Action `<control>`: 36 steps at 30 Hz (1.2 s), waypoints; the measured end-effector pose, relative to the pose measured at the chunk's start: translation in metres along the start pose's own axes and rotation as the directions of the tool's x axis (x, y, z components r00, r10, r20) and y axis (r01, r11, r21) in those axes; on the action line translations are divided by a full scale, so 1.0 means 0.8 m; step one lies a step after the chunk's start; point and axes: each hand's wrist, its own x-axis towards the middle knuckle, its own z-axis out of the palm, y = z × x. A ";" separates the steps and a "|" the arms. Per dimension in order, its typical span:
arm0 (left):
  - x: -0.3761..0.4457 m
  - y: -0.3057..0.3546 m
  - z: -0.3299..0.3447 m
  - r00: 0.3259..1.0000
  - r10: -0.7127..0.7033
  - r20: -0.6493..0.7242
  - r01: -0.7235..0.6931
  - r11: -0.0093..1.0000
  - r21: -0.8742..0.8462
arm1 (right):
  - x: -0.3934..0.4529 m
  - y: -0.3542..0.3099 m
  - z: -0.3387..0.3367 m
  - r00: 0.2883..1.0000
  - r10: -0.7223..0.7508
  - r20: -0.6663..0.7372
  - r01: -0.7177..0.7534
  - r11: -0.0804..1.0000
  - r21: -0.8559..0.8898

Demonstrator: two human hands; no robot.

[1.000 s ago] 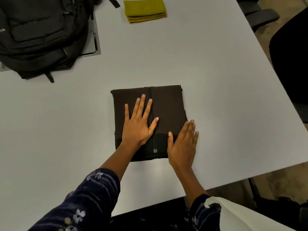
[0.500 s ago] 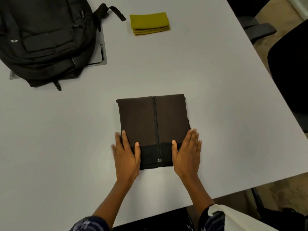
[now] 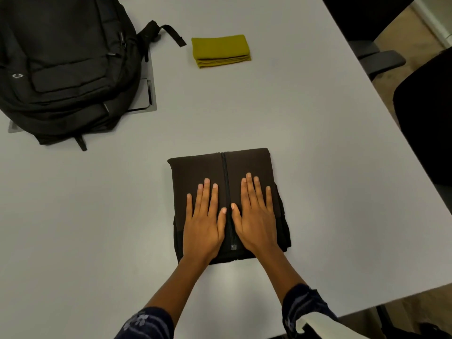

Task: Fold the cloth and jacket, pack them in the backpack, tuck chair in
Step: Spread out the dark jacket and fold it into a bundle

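A dark brown jacket (image 3: 220, 167) lies folded into a square in the middle of the white table (image 3: 305, 143), its zipper running down the centre. My left hand (image 3: 204, 221) rests flat on the jacket left of the zipper. My right hand (image 3: 256, 216) rests flat on it right of the zipper, fingers straight. A folded yellow-green cloth (image 3: 220, 50) lies at the far side of the table. A black backpack (image 3: 63, 67) lies on its back at the far left, closed as far as I can see.
A grey cable hatch (image 3: 146, 96) in the tabletop pokes out from under the backpack. A black office chair (image 3: 425, 123) stands off the table's right edge, with another chair's armrest (image 3: 381, 61) behind it.
Both hands moved from the jacket's near corners up onto its top and now lie flat on either side of the zipper. The camera view shifted slightly.
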 end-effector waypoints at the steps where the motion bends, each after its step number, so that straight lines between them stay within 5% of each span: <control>1: 0.014 -0.002 -0.001 1.000 -0.005 -0.006 0.005 1.000 -0.016 | 0.013 0.001 -0.001 1.000 -0.008 -0.002 0.008 1.000 0.000; 29: 0.378 -0.061 -0.042 0.989 -0.056 -0.140 0.031 0.984 -0.176 | 0.378 0.022 -0.033 0.982 -0.167 -0.087 0.174 0.982 0.076; 36: 0.509 -0.044 -0.074 0.887 -0.239 -0.396 0.152 0.959 -0.237 | 0.399 0.020 -0.034 0.980 -0.147 -0.136 0.160 0.983 0.090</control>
